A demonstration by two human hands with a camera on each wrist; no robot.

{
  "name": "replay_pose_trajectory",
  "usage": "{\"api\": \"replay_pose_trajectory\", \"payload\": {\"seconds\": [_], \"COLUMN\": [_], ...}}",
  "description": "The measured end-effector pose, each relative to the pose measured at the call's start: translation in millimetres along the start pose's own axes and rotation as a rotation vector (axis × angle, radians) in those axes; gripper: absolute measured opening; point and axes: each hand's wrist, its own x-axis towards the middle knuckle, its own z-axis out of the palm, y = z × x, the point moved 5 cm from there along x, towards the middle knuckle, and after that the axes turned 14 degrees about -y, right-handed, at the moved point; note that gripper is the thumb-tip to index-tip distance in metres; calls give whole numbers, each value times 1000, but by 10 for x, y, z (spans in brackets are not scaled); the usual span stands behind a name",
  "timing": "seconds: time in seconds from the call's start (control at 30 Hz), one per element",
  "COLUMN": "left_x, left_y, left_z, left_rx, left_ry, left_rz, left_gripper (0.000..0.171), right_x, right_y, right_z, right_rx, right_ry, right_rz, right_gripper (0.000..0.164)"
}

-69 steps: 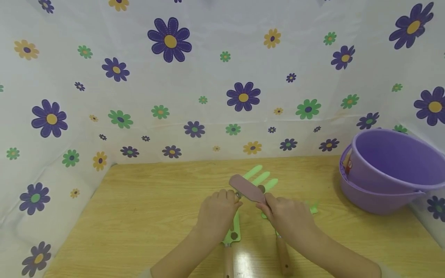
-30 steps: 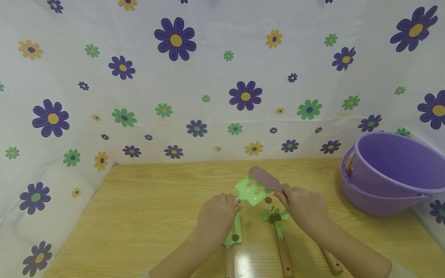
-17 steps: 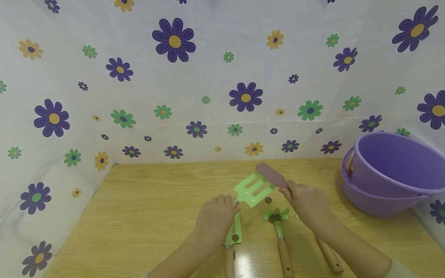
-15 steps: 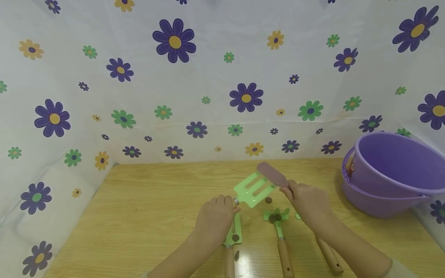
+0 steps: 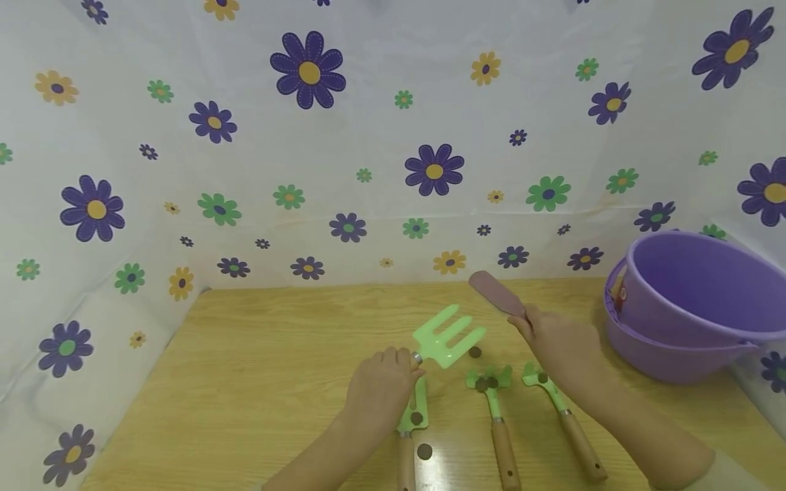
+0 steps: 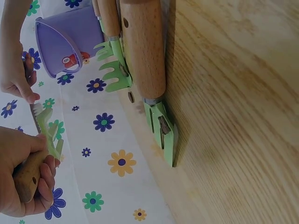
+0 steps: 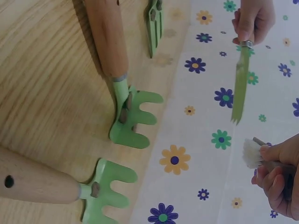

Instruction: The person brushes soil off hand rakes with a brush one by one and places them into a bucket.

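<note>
My left hand (image 5: 379,385) grips the wooden handle of a green garden hand fork (image 5: 439,349), held tilted above the table with its tines pointing up and right. In my right hand (image 5: 561,346) is a mauve-backed brush (image 5: 497,294); the right wrist view shows its white bristles (image 7: 251,154) a short gap from the tines. Below my left hand lies a second green fork (image 5: 405,423), partly hidden. Two green hand rakes, one in the middle (image 5: 495,404) and one farther right (image 5: 555,394), lie with brown flat pieces on their heads.
A purple bucket (image 5: 669,351) stands at the right, its handle hanging down. One brown round piece (image 5: 425,451) lies beside the lower fork's handle, another (image 5: 475,352) beyond the middle rake. White flowered cloth (image 5: 344,150) borders the table's (image 5: 276,354) back and sides.
My right hand has drawn the brush off the fork, up and to the right. The right rake is more exposed. A brown piece near the lower fork's handle now lies flat. My left hand stays nearly still.
</note>
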Motion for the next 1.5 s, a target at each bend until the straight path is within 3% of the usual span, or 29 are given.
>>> {"api": "replay_pose_trajectory", "payload": {"seconds": [0.17, 0.23, 0.43, 0.57, 0.7, 0.97, 1.5], "left_x": [1, 8, 34, 40, 45, 56, 38], "left_y": [14, 22, 35, 46, 63, 87, 99], "left_z": [18, 11, -26, -46, -65, -101, -154], "left_rx": [0, -9, -3, 5, 22, 31, 7], "left_ry": [-5, -7, -3, 10, 18, 3, 19], "left_rz": [0, 6, 5, 9, 14, 28, 44], "left_gripper": [39, 38, 38, 38, 39, 38, 35], "right_x": [-42, -77, -192, -266, -316, -412, -371], "right_y": [-36, -83, -300, -425, -525, -709, -746], "right_z": [-119, -181, -410, -510, -555, -542, -231], "right_rx": [38, 44, 18, 15, 26, 30, 50], "right_ry": [-40, -9, 192, 281, 316, 324, 202], "right_rz": [9, -15, -147, -202, -235, -258, -232], "right_gripper": [40, 34, 67, 64, 61, 59, 66]}}
